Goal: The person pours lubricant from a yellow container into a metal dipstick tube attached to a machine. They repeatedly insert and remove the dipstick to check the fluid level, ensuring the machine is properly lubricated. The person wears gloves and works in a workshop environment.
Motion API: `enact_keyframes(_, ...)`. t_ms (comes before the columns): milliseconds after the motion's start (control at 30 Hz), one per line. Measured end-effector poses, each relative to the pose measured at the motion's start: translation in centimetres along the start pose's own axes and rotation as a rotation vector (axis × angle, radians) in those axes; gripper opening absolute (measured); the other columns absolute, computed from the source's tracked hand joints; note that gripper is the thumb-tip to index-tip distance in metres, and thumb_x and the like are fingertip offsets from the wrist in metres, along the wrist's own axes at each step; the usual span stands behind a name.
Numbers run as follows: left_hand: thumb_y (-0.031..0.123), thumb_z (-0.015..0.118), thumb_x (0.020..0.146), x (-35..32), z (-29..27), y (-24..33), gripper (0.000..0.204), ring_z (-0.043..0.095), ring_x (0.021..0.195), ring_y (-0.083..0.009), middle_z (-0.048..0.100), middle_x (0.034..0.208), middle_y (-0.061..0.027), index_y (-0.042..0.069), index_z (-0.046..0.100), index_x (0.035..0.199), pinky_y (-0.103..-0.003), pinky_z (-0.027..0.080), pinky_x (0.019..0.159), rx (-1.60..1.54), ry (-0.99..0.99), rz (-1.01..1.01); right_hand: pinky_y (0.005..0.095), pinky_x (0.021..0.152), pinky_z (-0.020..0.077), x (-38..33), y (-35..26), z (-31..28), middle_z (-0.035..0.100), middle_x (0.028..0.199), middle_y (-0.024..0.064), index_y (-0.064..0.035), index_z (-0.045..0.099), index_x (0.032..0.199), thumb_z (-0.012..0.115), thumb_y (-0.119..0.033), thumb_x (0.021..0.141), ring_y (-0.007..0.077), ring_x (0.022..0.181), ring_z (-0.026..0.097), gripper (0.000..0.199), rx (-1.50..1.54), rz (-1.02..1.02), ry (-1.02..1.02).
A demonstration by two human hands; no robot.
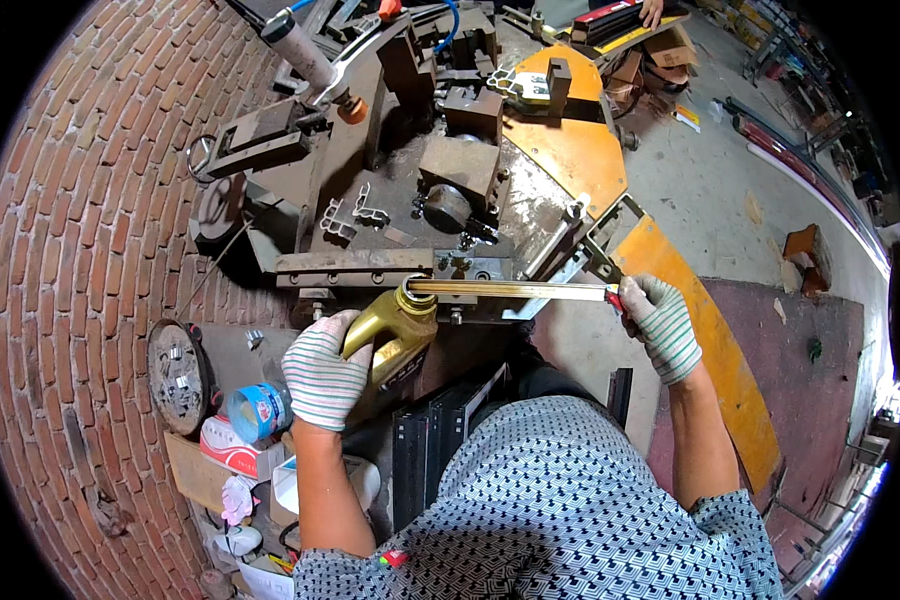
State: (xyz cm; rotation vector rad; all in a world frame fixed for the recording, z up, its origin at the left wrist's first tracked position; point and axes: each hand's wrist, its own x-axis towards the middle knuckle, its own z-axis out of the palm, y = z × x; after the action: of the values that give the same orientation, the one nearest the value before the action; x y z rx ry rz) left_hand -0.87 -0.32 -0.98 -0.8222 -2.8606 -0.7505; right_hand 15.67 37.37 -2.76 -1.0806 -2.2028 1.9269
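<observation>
My left hand (325, 368), in a white glove with green stripes, is closed round the handle of a gold plastic jug (407, 325). The jug has no cap on and its mouth faces the machine. A long, thin, straw-coloured stick (520, 290) runs level across the view, its left tip at the jug's mouth. Whether that tip is inside the mouth or only over it, I cannot tell. Out to the right, my right hand (660, 325), gloved alike, pinches the stick by its red end. Just beyond the jug lies the machine's steel front bar (355, 265).
Metal blocks (460, 165) and cut profile pieces (370, 205) sit on the machine bed. Orange plates (570, 160) flank it on the right. A brick wall (80, 280) rises at left, near a water bottle (258, 412). Black profiles (445, 440) stand by my body. Another person's hand (652, 12) shows at the top.
</observation>
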Motion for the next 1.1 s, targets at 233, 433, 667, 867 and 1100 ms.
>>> enact_keyframes(233, 0.005, 0.077, 0.076, -0.7, 0.3, 0.1, 0.033, 0.072, 0.088, -0.0337, 0.073, 0.096, -0.0166, 0.005, 0.073, 0.108, -0.039, 0.057, 0.082, 0.010, 0.020, -0.020, 0.0242, 0.053, 0.0416, -0.5, 0.0, 0.1, 0.056, 0.064, -0.0008, -0.0051, 0.067, 0.084, 0.063, -0.039, 0.102, 0.0062, 0.057, 0.050, 0.038, 0.017, -0.036, 0.016)
enact_keyframes(433, 0.010, 0.078, 0.072, -1.8, 0.6, -0.3, 0.036, 0.069, 0.093, -0.0347, 0.072, 0.098, -0.0144, 0.008, 0.072, 0.108, -0.042, 0.056, 0.084, 0.038, 0.030, -0.024, 0.0249, 0.054, 0.0411, -1.2, 0.0, -0.3, 0.056, 0.064, -0.0010, -0.0046, 0.067, 0.084, 0.064, -0.040, 0.100, 0.0068, 0.057, 0.050, 0.039, 0.006, -0.056, 0.017)
enact_keyframes(667, 0.008, 0.077, 0.071, -2.6, -0.7, 1.1, 0.040, 0.070, 0.094, -0.0349, 0.072, 0.100, -0.0148, 0.009, 0.071, 0.110, -0.041, 0.056, 0.085, 0.048, 0.028, -0.003, 0.0244, 0.057, 0.0432, -3.1, -0.2, -1.2, 0.058, 0.068, -0.0013, -0.0031, 0.070, 0.092, 0.063, -0.036, 0.100, 0.0068, 0.061, 0.052, 0.035, 0.043, -0.059, 0.040)
enact_keyframes(867, 0.001, 0.078, 0.067, -3.1, -1.4, 2.4, 0.045, 0.071, 0.093, -0.0337, 0.073, 0.102, -0.0145, 0.006, 0.070, 0.111, -0.039, 0.056, 0.087, 0.003, 0.099, 0.081, 0.0236, 0.056, 0.0400, -5.0, -0.5, -2.8, 0.055, 0.066, -0.0027, -0.0052, 0.068, 0.087, 0.064, -0.037, 0.100, 0.0057, 0.059, 0.049, 0.035, 0.071, -0.113, 0.095)
enact_keyframes(1100, 0.002, 0.080, 0.070, -3.3, -2.8, 5.2, 0.041, 0.071, 0.090, -0.0331, 0.073, 0.099, -0.0151, 0.005, 0.072, 0.110, -0.037, 0.057, 0.084, -0.045, 0.133, 0.157, 0.0235, 0.055, 0.0377, -8.3, -1.2, -4.9, 0.053, 0.063, -0.0031, -0.0085, 0.066, 0.080, 0.064, -0.038, 0.100, 0.0051, 0.057, 0.047, 0.036, 0.073, -0.154, 0.189)
